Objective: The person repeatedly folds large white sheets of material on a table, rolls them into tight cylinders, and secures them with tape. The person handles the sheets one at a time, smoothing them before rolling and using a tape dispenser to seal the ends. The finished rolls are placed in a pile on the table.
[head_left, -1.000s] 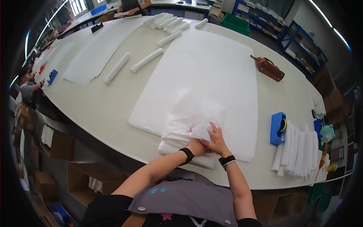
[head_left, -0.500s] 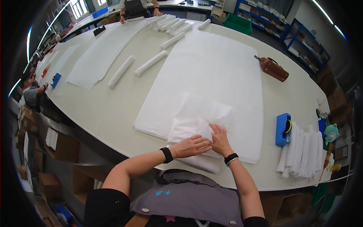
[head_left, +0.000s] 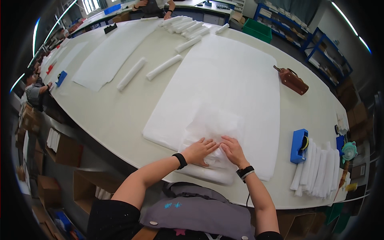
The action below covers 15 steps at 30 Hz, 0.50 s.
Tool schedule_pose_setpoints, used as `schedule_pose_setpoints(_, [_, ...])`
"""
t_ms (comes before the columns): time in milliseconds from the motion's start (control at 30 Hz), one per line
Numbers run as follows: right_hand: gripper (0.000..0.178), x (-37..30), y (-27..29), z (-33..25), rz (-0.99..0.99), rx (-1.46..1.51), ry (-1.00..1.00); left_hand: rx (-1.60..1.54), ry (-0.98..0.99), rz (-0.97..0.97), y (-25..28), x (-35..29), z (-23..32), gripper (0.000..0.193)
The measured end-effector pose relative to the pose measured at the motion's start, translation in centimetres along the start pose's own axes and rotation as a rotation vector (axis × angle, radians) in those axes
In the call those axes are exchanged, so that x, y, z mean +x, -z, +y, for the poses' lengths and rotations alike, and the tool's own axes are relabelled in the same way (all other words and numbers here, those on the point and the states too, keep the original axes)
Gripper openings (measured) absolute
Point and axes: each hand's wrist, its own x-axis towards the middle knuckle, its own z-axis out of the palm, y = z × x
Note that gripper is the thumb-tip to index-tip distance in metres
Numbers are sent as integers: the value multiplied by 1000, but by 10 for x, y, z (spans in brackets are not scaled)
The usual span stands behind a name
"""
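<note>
A wide stack of thin white sheets (head_left: 228, 72) lies on the table in front of me. On its near end is a crumpled, translucent white sheet (head_left: 214, 118), bunched up under both hands. My left hand (head_left: 199, 152) rests on this sheet with its fingers stretched out. Close beside it, fingertips almost meeting the left ones, my right hand (head_left: 233, 151) presses on the sheet with fingers slightly bent and apart. Along the table's near edge, just below my hands, lies a thick white roll or fold (head_left: 208, 174); where it joins the sheet is hidden.
To the right stand a blue tape dispenser (head_left: 299, 146) and a pile of white rolls (head_left: 318, 170). A brown leather case (head_left: 293, 81) lies beyond. More rolls (head_left: 164, 67) lie left of the stack. Co-workers (head_left: 154, 9) are at the table's far side and left.
My left hand has shifted left and its fingers have spread. The right hand has slid slightly down and toward me. The crumpled sheet is more bunched, and the view has tilted slightly.
</note>
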Motion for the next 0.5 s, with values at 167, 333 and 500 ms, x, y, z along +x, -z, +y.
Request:
schedule_pose_setpoints(167, [51,39,-6,-18,58,-567,165,-18,-9,-37,4,0,-4,104])
schedule_pose_setpoints(333, [55,71,2,-4,-166,-659,50,-71,-13,-3,5,2,-4,105])
schedule_pose_setpoints(500, [57,72,-8,9,-142,-622,34,-62,46,-103,20,5,0,109])
